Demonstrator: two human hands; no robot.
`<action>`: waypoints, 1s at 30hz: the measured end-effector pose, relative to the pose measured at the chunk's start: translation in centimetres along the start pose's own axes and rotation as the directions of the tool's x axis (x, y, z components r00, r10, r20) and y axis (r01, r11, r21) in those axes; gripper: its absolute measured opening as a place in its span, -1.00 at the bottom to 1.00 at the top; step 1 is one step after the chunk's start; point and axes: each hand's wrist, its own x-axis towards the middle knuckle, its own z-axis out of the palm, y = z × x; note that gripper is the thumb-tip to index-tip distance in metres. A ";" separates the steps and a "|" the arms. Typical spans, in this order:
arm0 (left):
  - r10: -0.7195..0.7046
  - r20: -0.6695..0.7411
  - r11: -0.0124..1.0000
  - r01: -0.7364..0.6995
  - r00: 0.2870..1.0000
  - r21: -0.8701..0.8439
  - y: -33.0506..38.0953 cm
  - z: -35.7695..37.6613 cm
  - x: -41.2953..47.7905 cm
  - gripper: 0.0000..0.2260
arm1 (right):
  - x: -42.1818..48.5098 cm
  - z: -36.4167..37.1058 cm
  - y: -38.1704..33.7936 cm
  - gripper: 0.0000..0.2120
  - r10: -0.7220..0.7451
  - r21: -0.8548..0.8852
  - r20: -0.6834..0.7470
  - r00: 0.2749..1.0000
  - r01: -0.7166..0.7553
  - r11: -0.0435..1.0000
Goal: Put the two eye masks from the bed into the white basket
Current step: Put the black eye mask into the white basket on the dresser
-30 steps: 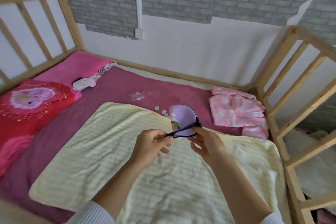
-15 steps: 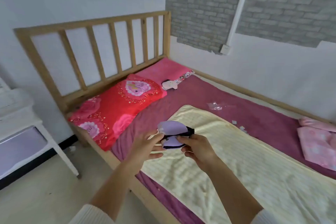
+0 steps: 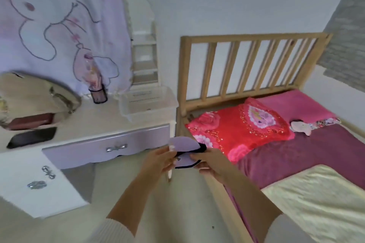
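Both hands' grip stays clamped on purple eye mask (image 3: pixel 184 145), now near white basket (image 3: pixel 147 102)

One head-worn view looks forward and down from beside the bed (image 3: pixel 296 150), close over both forearms; the surface (image 3: pixel 94 122) lies far left, the headboard (image 3: pixel 254 61) far right.

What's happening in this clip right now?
A person holds a purple eye mask between the left hand and right hand, beside the bed and in front of the dresser. The white basket sits on the dresser top, apparently empty. A second eye mask lies on the bed near the pillows.
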 end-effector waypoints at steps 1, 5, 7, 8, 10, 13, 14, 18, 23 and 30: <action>0.007 -0.027 1.000 -0.007 1.000 -0.010 0.6 -1.5 1.1 -0.91 | 1.7 1.1 -0.7 -0.66 0.000 0.000 0.026 1.000 0.000 1.000; 0.020 -0.099 1.000 -0.021 0.995 -0.015 3.3 -6.4 6.9 -0.85 | 9.7 4.7 -2.5 -0.69 0.036 0.078 0.083 0.996 -0.042 0.996; 0.019 -0.101 1.000 -0.020 0.995 -0.004 5.1 -8.2 10.7 -0.86 | 14.4 6.1 -3.3 -0.79 0.041 0.112 0.056 0.998 -0.047 0.993; 0.017 -0.096 1.000 -0.017 0.995 0.000 6.1 -8.9 12.8 -0.87 | 16.9 6.7 -3.6 -0.85 0.042 0.131 0.037 0.998 -0.047 0.990; -0.002 -0.092 1.000 0.002 0.996 -0.006 8.1 -10.1 17.0 -0.87 | 21.7 7.7 -4.8 -0.94 0.084 0.161 -0.004 0.996 -0.082 0.984; -0.018 -0.101 1.000 0.017 0.995 -0.014 10.5 -12.1 22.4 -0.85 | 28.1 9.2 -7.0 -0.94 0.126 0.159 -0.035 0.991 -0.119 0.980; -0.015 -0.122 1.000 0.016 0.992 0.001 11.1 -12.9 24.1 -0.83 | 30.1 9.8 -7.8 -0.91 0.117 0.143 -0.051 0.992 -0.109 0.984; 0.051 -0.267 0.979 0.004 0.962 0.202 12.9 -16.0 29.7 -0.71 | 36.8 12.0 -10.1 -0.91 0.058 0.124 -0.153 0.987 -0.039 0.992; 0.262 -0.376 0.827 -0.006 0.889 0.562 13.0 -20.5 36.1 -0.65 | 43.7 13.9 -10.8 -0.96 0.136 0.136 -0.226 0.965 -0.107 0.985; 0.171 -0.339 0.713 0.121 0.925 0.691 12.2 -24.2 41.3 -0.43 | 49.7 16.3 -8.8 -0.85 0.313 -0.049 -0.255 0.915 -0.336 0.941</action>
